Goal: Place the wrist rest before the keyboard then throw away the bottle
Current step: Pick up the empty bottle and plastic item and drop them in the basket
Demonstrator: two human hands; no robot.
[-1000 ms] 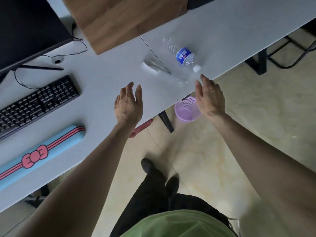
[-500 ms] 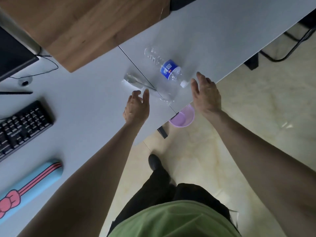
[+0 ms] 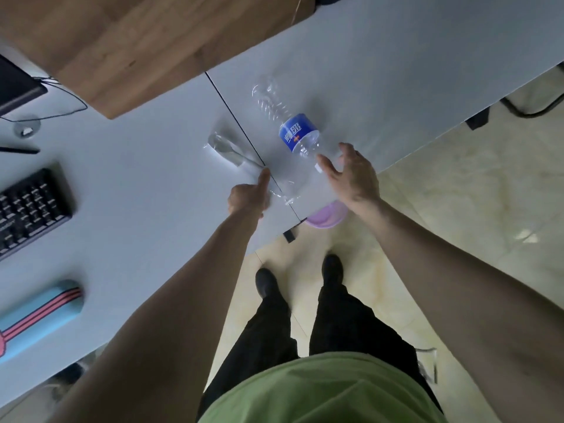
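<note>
Right hand (image 3: pixel 354 175) advanced — at bottle (image 3: pixel 293 129) neck, desk edge (image 3: pixel 427 138).

We count one bottle (image 3: pixel 283 120), one keyboard (image 3: pixel 29 209), one wrist rest (image 3: pixel 36 315), one purple basket (image 3: pixel 326 216), two hands: left hand (image 3: pixel 248 196), right hand (image 3: pixel 354 175).

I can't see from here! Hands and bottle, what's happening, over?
Right hand open at bottle neck, not gripping. Left hand curled on clear wrapper. Bottle lying on desk. Nothing blocking.
</note>
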